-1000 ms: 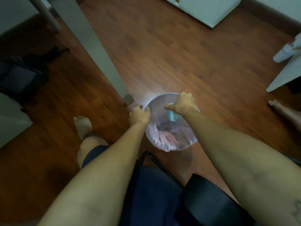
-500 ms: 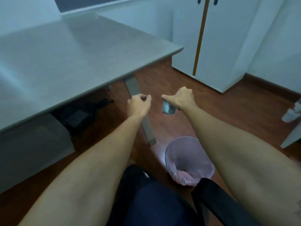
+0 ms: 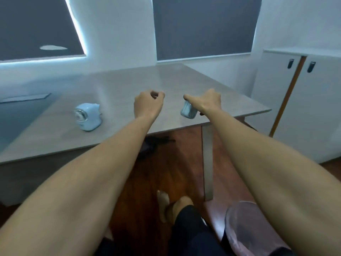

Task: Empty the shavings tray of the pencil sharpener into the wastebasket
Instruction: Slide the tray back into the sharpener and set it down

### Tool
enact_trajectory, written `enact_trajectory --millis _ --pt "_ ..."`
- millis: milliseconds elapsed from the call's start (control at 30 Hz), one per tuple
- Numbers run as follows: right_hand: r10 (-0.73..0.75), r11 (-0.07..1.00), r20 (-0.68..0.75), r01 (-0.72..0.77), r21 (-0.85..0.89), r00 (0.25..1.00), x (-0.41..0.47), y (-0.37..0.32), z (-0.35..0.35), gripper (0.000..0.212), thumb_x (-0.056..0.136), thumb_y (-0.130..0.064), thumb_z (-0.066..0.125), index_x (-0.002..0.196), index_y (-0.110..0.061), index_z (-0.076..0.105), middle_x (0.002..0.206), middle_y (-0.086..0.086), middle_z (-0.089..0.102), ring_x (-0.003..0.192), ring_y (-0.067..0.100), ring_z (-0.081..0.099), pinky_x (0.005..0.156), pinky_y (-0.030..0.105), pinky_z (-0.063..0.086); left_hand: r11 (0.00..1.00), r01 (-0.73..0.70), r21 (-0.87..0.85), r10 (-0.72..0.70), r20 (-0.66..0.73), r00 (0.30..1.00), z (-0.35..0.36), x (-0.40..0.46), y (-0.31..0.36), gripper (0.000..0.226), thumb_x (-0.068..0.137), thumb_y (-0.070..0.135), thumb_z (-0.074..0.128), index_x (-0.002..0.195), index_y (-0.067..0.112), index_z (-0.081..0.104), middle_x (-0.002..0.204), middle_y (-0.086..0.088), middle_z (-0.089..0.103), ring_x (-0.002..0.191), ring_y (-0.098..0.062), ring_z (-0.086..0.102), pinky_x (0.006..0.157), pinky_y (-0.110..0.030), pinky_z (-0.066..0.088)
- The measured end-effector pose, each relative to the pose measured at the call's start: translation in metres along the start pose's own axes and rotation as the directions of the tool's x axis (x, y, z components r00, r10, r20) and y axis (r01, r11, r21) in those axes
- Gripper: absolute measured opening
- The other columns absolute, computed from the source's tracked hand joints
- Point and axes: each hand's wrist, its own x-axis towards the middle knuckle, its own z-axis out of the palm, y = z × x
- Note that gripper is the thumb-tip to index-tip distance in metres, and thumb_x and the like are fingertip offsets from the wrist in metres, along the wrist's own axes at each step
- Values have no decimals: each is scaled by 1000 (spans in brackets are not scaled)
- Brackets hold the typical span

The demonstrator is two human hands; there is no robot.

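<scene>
My right hand (image 3: 206,102) holds the small clear bluish shavings tray (image 3: 188,110) above the near right part of the grey desk (image 3: 120,85). My left hand (image 3: 148,105) hovers beside it, fingers curled with nothing in them. The pale blue pencil sharpener (image 3: 88,116) stands on the desk to the left, apart from both hands. The wastebasket (image 3: 245,224), lined with a pink bag, sits on the floor at the lower right, partly hidden behind my right forearm.
A grey desk leg (image 3: 207,159) stands between the desk edge and the wastebasket. White cabinets (image 3: 302,108) fill the right side. My bare feet (image 3: 171,206) rest on the wooden floor under the desk. A flat sheet (image 3: 25,97) lies at the desk's far left.
Both hands rose from the wastebasket up to desk height, the right one still carrying the tray. My view lifted from the floor to the desk top, and the sharpener came into sight.
</scene>
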Motion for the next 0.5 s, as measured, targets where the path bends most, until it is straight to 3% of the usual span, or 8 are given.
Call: enact_trajectory --millis 67,167,333,500 --pt "-14 999 47 12 47 999 -5 -25 25 46 59 -53 74 63 -10 57 78 8 66 73 26 70 59 38 62 999 18 32 -15 -92 996 -32 10 -16 35 83 43 59 100 16 72 99 -1 74 94 -20 65 77 -23 41" --pt "-31 994 130 18 103 991 -14 -56 66 41 63 -48 74 61 -12 55 73 4 63 68 24 69 51 31 58 996 25 81 -7 -214 977 -74 23 -46 40 82 43 62 112 16 68 116 -5 68 110 -23 61 87 -28 42" --pt "-50 988 265 10 151 963 -27 -89 133 40 66 -46 74 71 -7 66 73 3 64 67 23 70 59 34 61 976 162 147 -92 -399 912 -129 37 -101 59 78 46 68 126 14 59 131 -9 55 127 -26 48 98 -30 38" --pt "-55 975 334 -22 221 941 -33 -105 192 36 69 -43 75 62 -11 62 72 5 69 70 25 74 70 40 63 943 321 86 -267 -378 886 -150 51 -155 84 67 51 79 137 13 50 140 -9 52 130 -26 49 101 -33 38"
